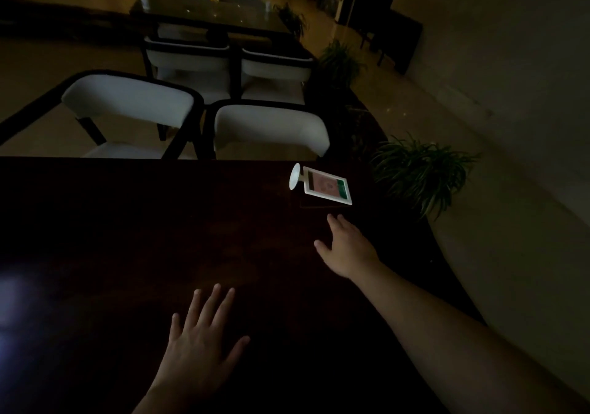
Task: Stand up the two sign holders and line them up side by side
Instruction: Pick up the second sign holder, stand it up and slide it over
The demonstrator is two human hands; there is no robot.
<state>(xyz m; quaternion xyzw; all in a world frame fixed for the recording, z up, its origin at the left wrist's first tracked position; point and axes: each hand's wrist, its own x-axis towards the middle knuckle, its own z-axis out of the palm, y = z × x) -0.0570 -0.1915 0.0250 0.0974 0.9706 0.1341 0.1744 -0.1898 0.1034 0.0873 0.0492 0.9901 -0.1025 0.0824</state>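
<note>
One white sign holder [325, 185] lies flat on the dark wooden table [127, 222], near the far right corner, its round base pointing left and its pink and green card facing up. My right hand [346, 247] is stretched out just short of it, fingers apart, holding nothing. Spread flat on the table close to me, my left hand [201, 337] is empty too. Only this one sign holder is visible in the dim room.
Two white chairs [198, 117] stand at the table's far edge, and more chairs with another table [210, 21] lie beyond. A potted plant [421, 171] sits off the table's right corner. The table's right edge runs close to my right arm.
</note>
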